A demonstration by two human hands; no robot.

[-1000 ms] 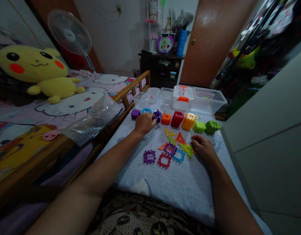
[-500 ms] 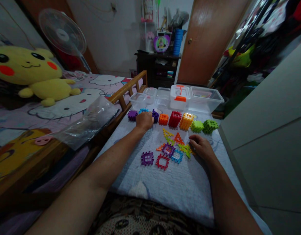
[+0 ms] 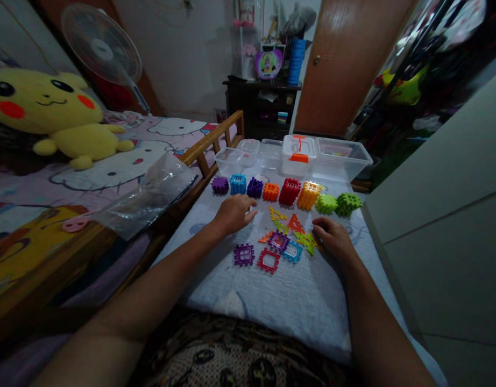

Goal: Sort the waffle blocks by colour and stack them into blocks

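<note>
My left hand [image 3: 236, 213] is over the cloth with its fingers apart and nothing held, just in front of the blue stack [image 3: 238, 184] and the dark purple stack [image 3: 255, 187] of interlocking plastic tiles. Resting at the right edge of the loose pieces, my right hand [image 3: 332, 235] has loosely bent fingers beside the yellow-green triangle pieces [image 3: 305, 242]; nothing shows in it. Near the middle lie an orange triangle [image 3: 295, 223], a purple square tile [image 3: 278, 241], a blue square tile [image 3: 292, 251], a red square frame [image 3: 263, 263] and another purple tile [image 3: 243, 255].
Orange [image 3: 271, 191], red [image 3: 290, 192], yellow [image 3: 309, 195] and green [image 3: 348, 204] stacks continue the row. Behind stand clear plastic boxes [image 3: 341, 164] and a lidded box with orange clips [image 3: 298, 164]. A wooden bed rail [image 3: 202, 156] borders the left; a pale cabinet [image 3: 441, 215], the right.
My left hand has drawn back toward me from the blue stack, and its fingers have opened. The blue stack now shows fully. My right hand has barely moved; the view has shifted slightly.
</note>
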